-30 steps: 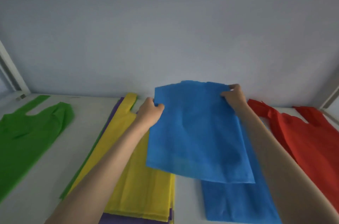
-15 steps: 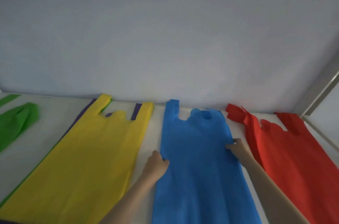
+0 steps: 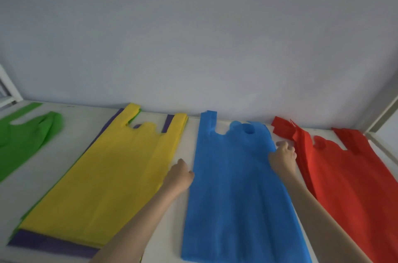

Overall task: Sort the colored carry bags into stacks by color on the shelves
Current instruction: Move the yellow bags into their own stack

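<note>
Four colour groups are laid along the shelf (image 3: 189, 150). Well off to the left hand's outer side lies the green bag (image 3: 23, 140); just beside it, the yellow bag (image 3: 112, 172) is seen topping a mixed pile with purple (image 3: 51, 244) and green edges showing beneath. The left hand (image 3: 179, 176) is curled against the blue bag (image 3: 234, 187)'s near-left edge; whether cloth is pinched cannot be told. The right hand (image 3: 283, 156) rests, fingers loose, on the opposite edge, red bags (image 3: 349, 176) just beyond. Edges should probably be squared before release
</note>
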`<state>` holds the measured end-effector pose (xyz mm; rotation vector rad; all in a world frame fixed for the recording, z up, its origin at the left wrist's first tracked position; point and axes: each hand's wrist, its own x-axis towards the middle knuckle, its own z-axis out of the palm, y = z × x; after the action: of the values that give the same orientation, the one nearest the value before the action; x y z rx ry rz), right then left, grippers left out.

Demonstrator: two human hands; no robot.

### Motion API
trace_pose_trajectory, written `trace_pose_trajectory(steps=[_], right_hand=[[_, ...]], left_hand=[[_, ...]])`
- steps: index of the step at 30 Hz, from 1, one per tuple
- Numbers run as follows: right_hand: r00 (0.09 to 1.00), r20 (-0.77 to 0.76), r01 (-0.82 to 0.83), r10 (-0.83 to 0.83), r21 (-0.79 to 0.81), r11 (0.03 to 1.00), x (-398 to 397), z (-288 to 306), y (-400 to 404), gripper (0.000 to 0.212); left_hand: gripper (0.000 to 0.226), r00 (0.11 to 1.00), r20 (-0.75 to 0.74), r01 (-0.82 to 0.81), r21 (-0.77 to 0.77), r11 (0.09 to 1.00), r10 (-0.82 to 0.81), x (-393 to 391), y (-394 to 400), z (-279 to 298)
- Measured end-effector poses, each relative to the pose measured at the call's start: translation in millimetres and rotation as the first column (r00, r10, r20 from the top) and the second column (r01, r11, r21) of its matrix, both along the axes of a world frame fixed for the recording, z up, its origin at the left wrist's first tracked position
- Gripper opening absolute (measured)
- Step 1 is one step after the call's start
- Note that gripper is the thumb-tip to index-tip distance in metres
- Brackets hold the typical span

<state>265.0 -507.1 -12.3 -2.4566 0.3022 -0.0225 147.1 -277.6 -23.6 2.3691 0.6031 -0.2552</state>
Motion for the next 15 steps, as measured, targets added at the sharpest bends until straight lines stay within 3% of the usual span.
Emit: trace_pose_trajectory(steps=[3, 7, 15], right_hand=[[0.983, 0.102, -0.155, 0.154, 0.006, 0.988, -3.3, 11.3, 33.0, 0.04], [0.931, 0.097, -0.353, 0.352, -0.007, 0.936, -15.1, 22.3, 89.9, 0.035], [0.9, 0.044, -0.431, 0.433, -0.061, 0.901, -47.4, 14.5, 204.4, 0.033]], left_hand=[[0.026, 0.999, 0.022, -0.035, 0.103, 0.994, 0.033, -8.0, 28.4, 12.8], [0.029, 0.995, 0.074, -0.089, 0.247, 0.965, 0.073, -20.1, 74.1, 24.1], [0.034, 0.995, 0.037, -0.096, 0.498, 0.862, 0.09, -49.5, 182.9, 27.8]])
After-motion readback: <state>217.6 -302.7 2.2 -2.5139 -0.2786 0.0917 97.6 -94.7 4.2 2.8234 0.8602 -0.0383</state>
